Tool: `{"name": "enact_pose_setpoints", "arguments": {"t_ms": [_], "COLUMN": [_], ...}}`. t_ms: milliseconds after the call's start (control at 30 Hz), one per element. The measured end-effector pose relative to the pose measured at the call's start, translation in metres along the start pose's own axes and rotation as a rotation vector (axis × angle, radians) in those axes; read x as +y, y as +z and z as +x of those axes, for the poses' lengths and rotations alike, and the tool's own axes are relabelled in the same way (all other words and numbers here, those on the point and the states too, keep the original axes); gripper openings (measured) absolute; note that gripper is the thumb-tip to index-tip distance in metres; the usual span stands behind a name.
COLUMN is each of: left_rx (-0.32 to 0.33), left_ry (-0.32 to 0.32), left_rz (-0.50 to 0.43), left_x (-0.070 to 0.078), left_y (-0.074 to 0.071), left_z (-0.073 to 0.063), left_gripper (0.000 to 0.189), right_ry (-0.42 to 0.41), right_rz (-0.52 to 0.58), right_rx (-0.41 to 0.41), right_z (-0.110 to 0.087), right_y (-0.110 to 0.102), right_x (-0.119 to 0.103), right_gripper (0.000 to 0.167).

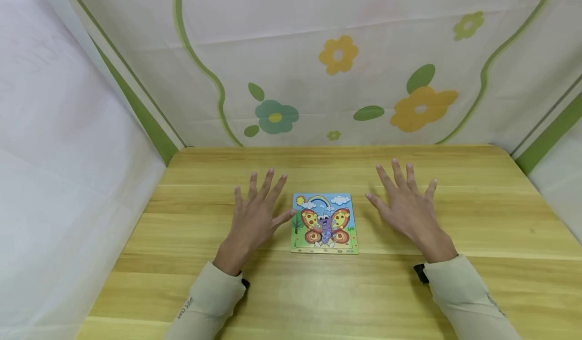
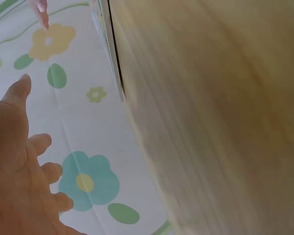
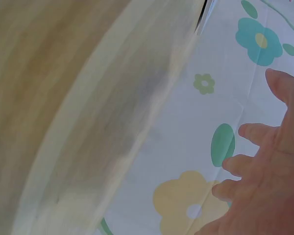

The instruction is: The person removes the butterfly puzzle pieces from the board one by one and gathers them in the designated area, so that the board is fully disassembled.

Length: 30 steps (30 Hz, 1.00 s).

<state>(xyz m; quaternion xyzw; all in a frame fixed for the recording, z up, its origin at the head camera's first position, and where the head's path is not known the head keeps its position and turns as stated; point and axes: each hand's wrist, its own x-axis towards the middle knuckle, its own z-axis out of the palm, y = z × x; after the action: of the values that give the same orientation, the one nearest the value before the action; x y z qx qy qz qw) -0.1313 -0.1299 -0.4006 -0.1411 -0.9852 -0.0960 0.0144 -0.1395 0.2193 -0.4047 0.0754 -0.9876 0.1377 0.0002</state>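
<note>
A square butterfly picture puzzle [image 1: 325,224] lies flat on the wooden table, between the two hands. It shows a purple butterfly with red and yellow wings under a rainbow. To its left is my left hand [image 1: 254,219], fingers spread, the thumb tip close to the puzzle's left edge; whether it touches cannot be told. My right hand [image 1: 409,211] is spread in the same way, a short gap to the right of the puzzle. Both hands hold nothing. In the left wrist view, the puzzle [image 2: 105,44] appears edge-on as a thin board.
The wooden table [image 1: 182,259] has light yellow grain and rounded far corners. Behind it hangs a white curtain [image 1: 291,21] printed with flowers and green vines. Another white cloth [image 1: 68,153] hangs along the left side. Dark straps show at both sleeve cuffs.
</note>
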Motion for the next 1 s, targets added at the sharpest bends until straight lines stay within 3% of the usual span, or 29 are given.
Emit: {"name": "enact_pose_setpoints", "arguments": {"t_ms": [333, 800, 1000], "left_rx": [-0.038, -0.143, -0.202], "left_ry": [0.102, 0.243, 0.295], "left_rz": [-0.004, -0.009, -0.034], "left_x": [0.000, 0.001, -0.001], "left_y": [0.001, 0.002, 0.005], "left_z": [-0.006, -0.028, -0.034], "left_gripper": [0.087, 0.093, 0.094], "right_ry": [-0.043, -0.109, -0.144], "right_rz": [0.015, 0.016, 0.078], "right_rx": [-0.013, -0.033, -0.046], "right_z": [0.007, 0.018, 0.022], "right_y": [0.001, 0.005, 0.008], "right_x": [-0.005, -0.024, -0.035], "right_gripper": [0.080, 0.079, 0.079]}}
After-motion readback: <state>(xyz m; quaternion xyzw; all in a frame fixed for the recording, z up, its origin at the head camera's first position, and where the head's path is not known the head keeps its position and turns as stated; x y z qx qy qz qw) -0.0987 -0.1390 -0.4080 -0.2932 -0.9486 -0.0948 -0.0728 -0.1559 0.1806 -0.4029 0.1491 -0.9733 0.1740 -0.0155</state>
